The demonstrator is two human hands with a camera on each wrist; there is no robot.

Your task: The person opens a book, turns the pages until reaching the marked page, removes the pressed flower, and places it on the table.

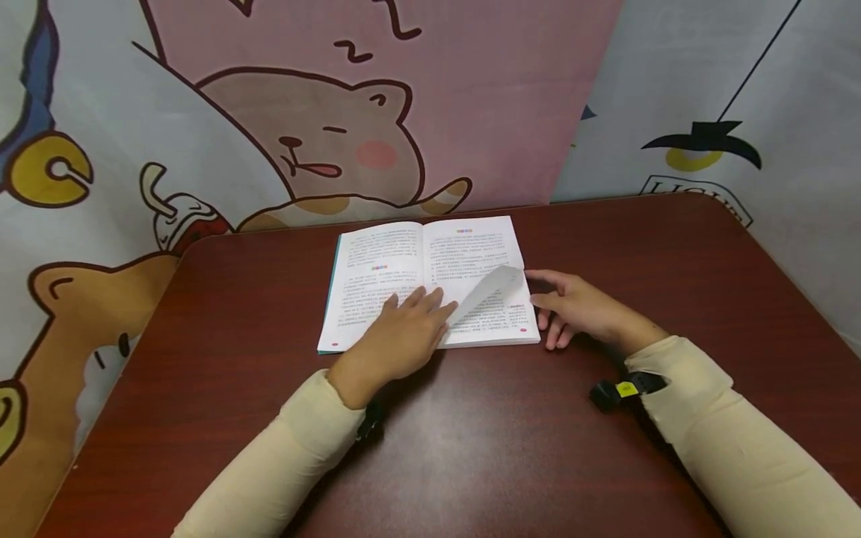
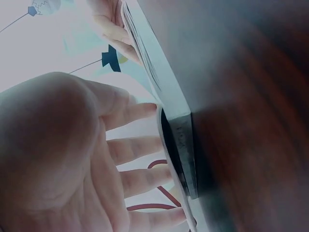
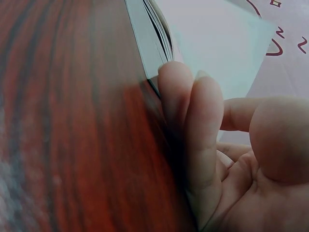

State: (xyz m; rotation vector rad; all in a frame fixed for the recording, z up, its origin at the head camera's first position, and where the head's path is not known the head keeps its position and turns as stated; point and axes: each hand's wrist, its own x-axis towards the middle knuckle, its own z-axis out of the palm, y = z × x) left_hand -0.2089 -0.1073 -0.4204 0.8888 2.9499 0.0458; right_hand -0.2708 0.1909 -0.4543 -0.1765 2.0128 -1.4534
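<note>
Head: two hands point(image 1: 402, 334) point(image 1: 581, 305), one book point(image 1: 447, 270)

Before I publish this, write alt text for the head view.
An open, white-paged book of printed text lies on a glossy red-brown table; a bare left hand rests on it, and a thin white page stands curled beside a bare right hand. Behind is a pink-and-grey cartoon backdrop.
</note>
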